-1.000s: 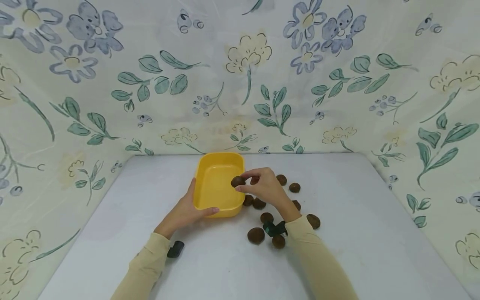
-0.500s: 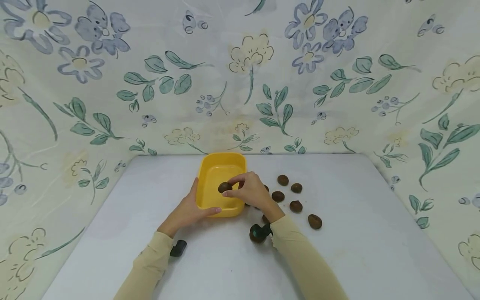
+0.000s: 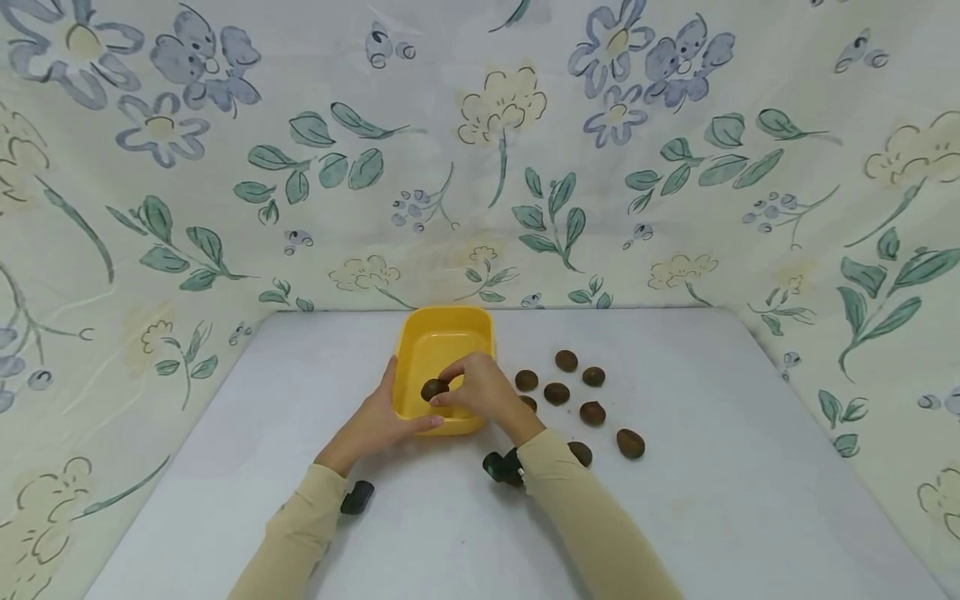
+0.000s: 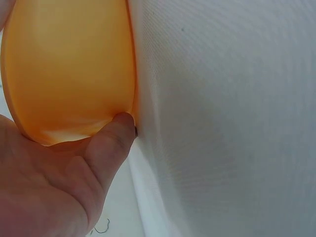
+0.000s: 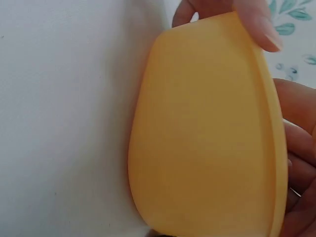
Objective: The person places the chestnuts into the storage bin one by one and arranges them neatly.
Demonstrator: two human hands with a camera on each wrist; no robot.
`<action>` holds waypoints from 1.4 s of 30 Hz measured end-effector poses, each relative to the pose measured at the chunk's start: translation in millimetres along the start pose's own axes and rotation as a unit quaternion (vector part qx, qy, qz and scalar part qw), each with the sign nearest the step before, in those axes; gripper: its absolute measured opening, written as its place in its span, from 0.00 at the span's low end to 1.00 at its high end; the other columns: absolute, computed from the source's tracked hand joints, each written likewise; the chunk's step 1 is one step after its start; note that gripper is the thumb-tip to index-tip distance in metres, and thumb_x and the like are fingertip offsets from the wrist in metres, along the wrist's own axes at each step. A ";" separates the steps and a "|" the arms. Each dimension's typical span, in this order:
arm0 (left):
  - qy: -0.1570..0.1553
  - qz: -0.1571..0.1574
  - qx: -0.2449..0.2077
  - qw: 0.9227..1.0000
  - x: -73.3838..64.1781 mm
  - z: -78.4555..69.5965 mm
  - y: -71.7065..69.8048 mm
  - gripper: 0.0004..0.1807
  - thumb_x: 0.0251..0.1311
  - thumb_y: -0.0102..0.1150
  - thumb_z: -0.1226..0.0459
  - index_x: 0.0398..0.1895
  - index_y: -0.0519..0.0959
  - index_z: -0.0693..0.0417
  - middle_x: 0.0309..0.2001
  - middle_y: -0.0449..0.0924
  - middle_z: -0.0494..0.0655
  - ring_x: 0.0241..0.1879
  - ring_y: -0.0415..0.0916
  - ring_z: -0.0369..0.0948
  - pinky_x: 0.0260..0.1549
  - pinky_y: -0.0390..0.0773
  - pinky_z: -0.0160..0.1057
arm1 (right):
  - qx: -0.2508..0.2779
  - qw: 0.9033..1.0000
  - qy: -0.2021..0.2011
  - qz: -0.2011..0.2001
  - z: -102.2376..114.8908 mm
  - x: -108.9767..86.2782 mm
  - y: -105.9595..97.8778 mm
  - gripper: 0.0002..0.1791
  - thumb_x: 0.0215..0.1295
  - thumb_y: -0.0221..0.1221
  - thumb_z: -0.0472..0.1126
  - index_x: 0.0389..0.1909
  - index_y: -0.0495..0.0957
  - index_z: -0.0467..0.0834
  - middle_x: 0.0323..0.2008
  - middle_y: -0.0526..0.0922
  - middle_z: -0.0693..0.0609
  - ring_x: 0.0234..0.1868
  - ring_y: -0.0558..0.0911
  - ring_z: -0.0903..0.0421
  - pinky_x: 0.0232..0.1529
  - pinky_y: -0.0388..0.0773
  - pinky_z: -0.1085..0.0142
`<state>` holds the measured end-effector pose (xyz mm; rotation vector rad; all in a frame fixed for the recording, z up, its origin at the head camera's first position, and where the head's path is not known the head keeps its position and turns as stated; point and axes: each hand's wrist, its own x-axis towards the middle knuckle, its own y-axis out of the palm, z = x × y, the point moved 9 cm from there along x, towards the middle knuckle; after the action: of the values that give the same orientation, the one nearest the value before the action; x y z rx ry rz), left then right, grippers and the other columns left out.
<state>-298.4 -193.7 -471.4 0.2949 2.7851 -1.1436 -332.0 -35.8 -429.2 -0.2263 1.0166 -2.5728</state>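
Observation:
My left hand (image 3: pixel 375 421) holds the yellow plastic tray (image 3: pixel 442 312), its thumb over the near rim and its fingers along the left side. In the left wrist view the thumb (image 4: pixel 111 140) presses against the tray wall (image 4: pixel 69 64). My right hand (image 3: pixel 480 387) pinches a brown chestnut (image 3: pixel 433 390) between thumb and fingers, over the near part of the tray. Whether the chestnut touches the tray floor I cannot tell. In the right wrist view the tray's outer wall (image 5: pixel 207 123) hides that chestnut, while curled fingers (image 5: pixel 298 140) show beyond the rim.
Several more chestnuts (image 3: pixel 557 393) lie scattered on the white table (image 3: pixel 712 500) right of the tray. Some are partly hidden by my right forearm (image 3: pixel 592 525). A dark wrist device (image 3: pixel 357 497) shows beside my left sleeve. Behind the table hangs a floral cloth (image 3: pixel 420 250).
My right hand has carried the chestnut left and toward me, from the tray's right rim to over its near part. Chestnuts that the arm covered now show. My left hand keeps its grip.

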 end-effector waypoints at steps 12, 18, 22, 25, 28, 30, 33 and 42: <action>0.006 0.003 -0.006 1.000 2.0 2.7 -0.4 0.79 0.49 0.70 0.30 0.83 0.23 0.50 0.84 0.40 0.63 0.80 0.55 0.62 0.75 0.61 0.67 | -0.143 0.990 0.008 0.016 6.2 7.5 16.6 0.16 0.57 0.77 0.51 0.44 0.91 0.51 0.44 0.92 0.58 0.46 0.85 0.57 0.53 0.84 0.60; 0.001 0.005 0.002 1.000 2.9 2.7 -1.1 0.79 0.49 0.70 0.29 0.83 0.22 0.51 0.84 0.41 0.65 0.79 0.56 0.63 0.74 0.61 0.67 | -0.167 0.985 0.008 0.029 7.6 9.9 21.2 0.16 0.57 0.76 0.53 0.45 0.92 0.52 0.45 0.92 0.59 0.44 0.85 0.58 0.53 0.84 0.60; 0.002 0.004 -0.005 1.000 2.4 2.1 -1.3 0.80 0.47 0.71 0.29 0.83 0.23 0.50 0.84 0.41 0.63 0.79 0.56 0.62 0.75 0.60 0.67 | -0.166 0.985 0.019 0.037 7.0 11.7 23.9 0.16 0.58 0.76 0.54 0.45 0.92 0.52 0.43 0.92 0.59 0.41 0.83 0.59 0.51 0.83 0.61; 0.003 0.005 -0.010 1.000 2.4 1.9 -1.0 0.80 0.47 0.71 0.30 0.83 0.23 0.49 0.84 0.40 0.63 0.79 0.56 0.62 0.76 0.60 0.66 | -0.162 0.985 0.025 0.043 6.4 12.9 26.1 0.16 0.58 0.76 0.54 0.45 0.92 0.52 0.43 0.92 0.59 0.40 0.83 0.60 0.51 0.84 0.62; 0.004 0.005 -0.008 1.000 2.8 2.3 -0.8 0.80 0.48 0.71 0.30 0.83 0.23 0.50 0.84 0.40 0.63 0.80 0.56 0.61 0.76 0.60 0.66 | -0.162 0.985 0.022 0.047 6.8 13.9 28.0 0.16 0.58 0.75 0.54 0.44 0.92 0.52 0.43 0.92 0.59 0.37 0.82 0.60 0.48 0.84 0.64; 0.005 0.005 -0.009 1.000 3.1 2.2 -0.8 0.79 0.48 0.71 0.30 0.83 0.23 0.50 0.84 0.40 0.62 0.79 0.56 0.61 0.76 0.60 0.66 | -0.158 0.986 0.020 0.050 6.8 14.1 28.8 0.15 0.58 0.75 0.54 0.42 0.92 0.52 0.41 0.92 0.59 0.36 0.82 0.60 0.45 0.83 0.65; 0.008 0.003 -0.007 1.000 3.1 1.8 -1.2 0.80 0.47 0.71 0.30 0.83 0.23 0.50 0.84 0.40 0.62 0.79 0.57 0.61 0.75 0.61 0.66 | -0.150 0.987 0.019 0.055 6.6 15.0 29.7 0.13 0.58 0.75 0.54 0.39 0.93 0.52 0.36 0.91 0.61 0.32 0.81 0.59 0.39 0.81 0.67; 0.015 0.000 -0.009 1.000 3.1 -0.1 -1.5 0.80 0.48 0.72 0.30 0.84 0.24 0.51 0.84 0.39 0.63 0.80 0.54 0.62 0.75 0.60 0.67 | -0.132 0.988 0.029 0.072 2.9 20.3 36.4 0.08 0.58 0.76 0.52 0.32 0.91 0.54 0.29 0.88 0.63 0.32 0.81 0.59 0.38 0.80 0.66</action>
<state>-301.7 -194.2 -470.9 0.3123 2.8190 -1.1240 -340.0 -70.1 -451.7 -0.1417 1.3454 -2.3246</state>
